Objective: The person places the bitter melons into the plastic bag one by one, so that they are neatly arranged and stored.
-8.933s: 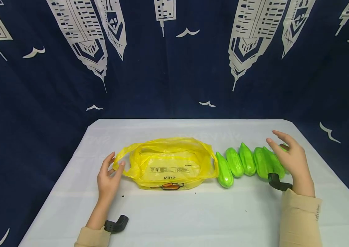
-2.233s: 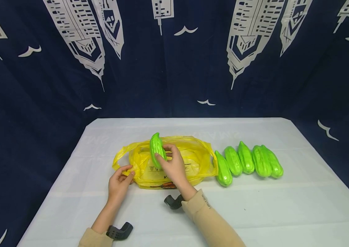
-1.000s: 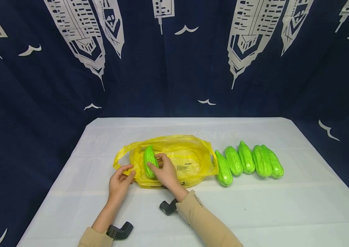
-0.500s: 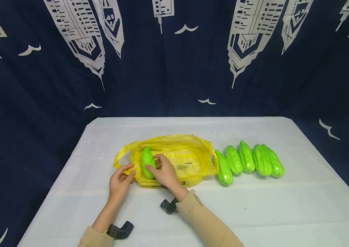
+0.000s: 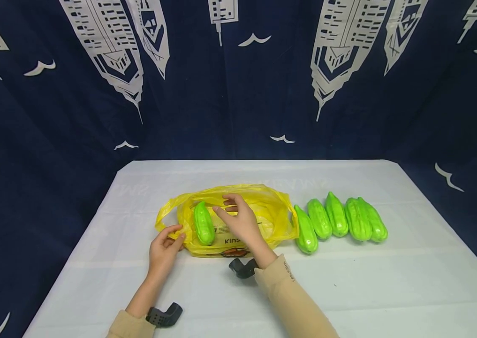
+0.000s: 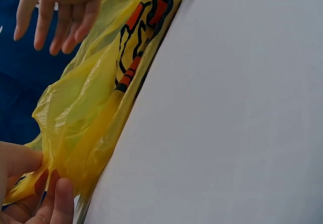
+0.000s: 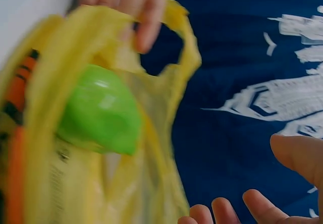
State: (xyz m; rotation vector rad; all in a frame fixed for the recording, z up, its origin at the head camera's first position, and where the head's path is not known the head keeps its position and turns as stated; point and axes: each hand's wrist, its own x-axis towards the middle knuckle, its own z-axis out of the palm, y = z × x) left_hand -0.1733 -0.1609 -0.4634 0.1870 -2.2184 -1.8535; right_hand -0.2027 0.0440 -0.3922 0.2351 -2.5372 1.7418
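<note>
"Bag (image 5: 221,246) steady enough?"

"Looks so: the left hand (image 5: 164,251) pinches its near-left edge, and a light, firm pinch there should hold the mouth wide. The right hand (image 5: 240,220) is empty over it, thumb and fingers apart, clear of the gourd (image 5: 203,225); best lift out without snagging the rim."

"And the count?"

"One bag, six gourds: one inside, at the left end; five gourds (image 5: 336,216) to its right on the bench (image 5: 348,291)."

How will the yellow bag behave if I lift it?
The yellow bag probably sags: its thin plastic puckers where the left hand pinches it. It may tip leftward, since the green vegetable inside sits near its left end.
</note>
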